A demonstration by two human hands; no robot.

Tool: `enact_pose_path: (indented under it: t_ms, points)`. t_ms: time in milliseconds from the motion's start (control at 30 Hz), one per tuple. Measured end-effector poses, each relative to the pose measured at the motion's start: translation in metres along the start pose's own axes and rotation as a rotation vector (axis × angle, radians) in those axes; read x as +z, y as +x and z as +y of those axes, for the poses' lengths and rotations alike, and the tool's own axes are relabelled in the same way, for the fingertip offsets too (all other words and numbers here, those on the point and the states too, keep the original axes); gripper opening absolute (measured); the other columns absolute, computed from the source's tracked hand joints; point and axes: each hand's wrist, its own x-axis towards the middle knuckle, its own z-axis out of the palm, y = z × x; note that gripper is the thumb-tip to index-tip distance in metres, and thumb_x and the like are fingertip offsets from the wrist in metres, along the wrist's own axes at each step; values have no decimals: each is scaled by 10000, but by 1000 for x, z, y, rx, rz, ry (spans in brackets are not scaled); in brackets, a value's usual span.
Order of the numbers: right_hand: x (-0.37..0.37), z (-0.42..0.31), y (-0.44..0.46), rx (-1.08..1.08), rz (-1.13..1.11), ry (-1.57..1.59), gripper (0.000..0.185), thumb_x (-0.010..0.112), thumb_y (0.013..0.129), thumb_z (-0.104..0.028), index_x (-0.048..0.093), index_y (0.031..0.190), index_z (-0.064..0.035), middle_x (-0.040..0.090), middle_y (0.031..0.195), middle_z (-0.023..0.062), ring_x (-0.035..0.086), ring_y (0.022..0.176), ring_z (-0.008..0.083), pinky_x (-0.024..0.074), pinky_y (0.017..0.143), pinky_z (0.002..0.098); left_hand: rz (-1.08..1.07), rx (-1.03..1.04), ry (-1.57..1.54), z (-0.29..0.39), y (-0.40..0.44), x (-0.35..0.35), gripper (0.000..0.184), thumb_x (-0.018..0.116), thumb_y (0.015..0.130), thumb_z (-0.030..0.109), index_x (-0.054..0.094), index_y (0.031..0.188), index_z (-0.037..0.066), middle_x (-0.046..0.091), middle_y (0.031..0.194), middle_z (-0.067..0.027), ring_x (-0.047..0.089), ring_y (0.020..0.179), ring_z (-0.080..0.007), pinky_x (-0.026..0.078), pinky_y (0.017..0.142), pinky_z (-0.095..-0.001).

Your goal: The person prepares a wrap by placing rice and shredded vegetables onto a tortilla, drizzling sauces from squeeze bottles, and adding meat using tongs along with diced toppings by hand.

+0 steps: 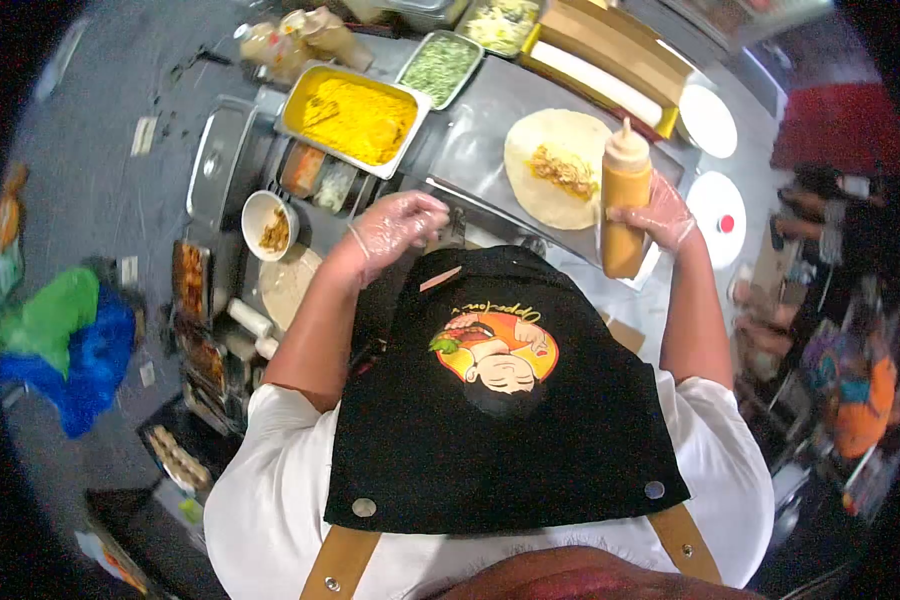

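Note:
A squeeze bottle [625, 215] of orange-brown sauce stands nearly upright in my gloved right hand [665, 215], nozzle up. Just left of it, a flat round tortilla [550, 150] lies on the steel counter, partly covered by the bottle. Shredded filling [564, 172] forms a strip across the tortilla's middle. My gloved left hand [398, 228] hovers in front of the counter edge, below a tray of yellow shredded cheese [360, 115]. Its fingers are loosely bent and apart, with nothing visible in them.
Behind the cheese sit a tray of chopped greens [442, 68] and another of pale shreds [502, 24]. A long cardboard box with a white roll [595, 85] lies at the back. To the left are a white bowl [268, 225] and another tortilla [288, 285]. White lids [715, 205] lie right.

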Motion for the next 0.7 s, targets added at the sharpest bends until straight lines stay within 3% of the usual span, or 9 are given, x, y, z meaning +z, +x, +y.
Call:
enact_pose_path:
  t_ms: [67, 100, 233, 367, 400, 500, 533, 633, 700]
  points:
    - [1, -28, 29, -176, -51, 43, 771, 931, 782, -353, 580, 1404, -63, 713, 1236, 75, 662, 1157, 188, 527, 1039, 382, 5, 47, -84, -16, -14, 10, 315, 719, 1038, 323, 706, 1221, 67, 720, 1082, -29, 671, 970, -129, 556, 870, -303]
    - [-1, -51, 46, -123, -65, -99, 780, 940, 782, -368, 583, 1399, -51, 714, 1253, 80, 674, 1155, 202, 532, 1040, 393, 18, -4, -66, -13, -25, 12, 318, 716, 1043, 327, 703, 1224, 66, 718, 1080, -29, 669, 973, -129, 554, 872, -303]
    - [40, -135, 127, -499, 108, -38, 775, 958, 767, -407, 600, 1347, -38, 746, 1202, 91, 717, 1089, 209, 571, 988, 404, 101, 18, -98, -43, -56, -2, 362, 705, 1054, 349, 690, 1248, 43, 728, 1103, -36, 687, 977, -142, 566, 891, -311]
    - [109, -185, 229, -605, 279, 52, 783, 985, 754, -435, 594, 1314, -52, 753, 1194, 94, 729, 1090, 199, 591, 980, 404, 226, 36, -148, -78, -84, -36, 363, 699, 1063, 330, 687, 1266, 29, 745, 1148, -55, 702, 997, -154, 574, 920, -322]
    - [129, -202, 246, -573, 276, 50, 811, 984, 762, -398, 581, 1362, -30, 740, 1268, 115, 715, 1165, 246, 574, 1021, 413, 270, 29, -153, -85, -92, -45, 337, 704, 1060, 290, 690, 1266, 24, 753, 1175, -64, 700, 1028, -157, 569, 947, -327]
    - [177, -199, 328, -620, 390, -112, 808, 971, 752, -454, 583, 1328, -40, 757, 1226, 138, 738, 1126, 253, 592, 988, 419, 378, 36, -96, -117, -116, -83, 316, 712, 1052, 271, 701, 1252, 28, 756, 1183, -67, 695, 1043, -154, 561, 959, -330]
    - [191, -188, 363, -651, 377, -77, 811, 968, 734, -451, 599, 1325, -35, 751, 1246, 167, 730, 1163, 302, 579, 1007, 436, 376, 24, -93, -123, -126, -98, 303, 723, 1037, 264, 713, 1234, 34, 756, 1166, -61, 690, 1050, -149, 557, 945, -328]
    - [225, -166, 415, -533, 435, -301, 813, 969, 716, -447, 618, 1325, -37, 743, 1266, 173, 719, 1191, 331, 566, 1022, 447, 442, -129, -308, -138, -158, -132, 287, 729, 1023, 262, 725, 1210, 44, 755, 1142, -51, 688, 1041, -145, 557, 926, -327]
    - [245, -149, 438, -478, 460, -311, 814, 964, 711, -455, 629, 1327, -42, 732, 1292, 184, 713, 1194, 361, 556, 1030, 453, 479, -102, -306, -161, -170, -159, 290, 729, 1012, 266, 727, 1196, 42, 746, 1116, -41, 682, 1003, -146, 555, 909, -326]
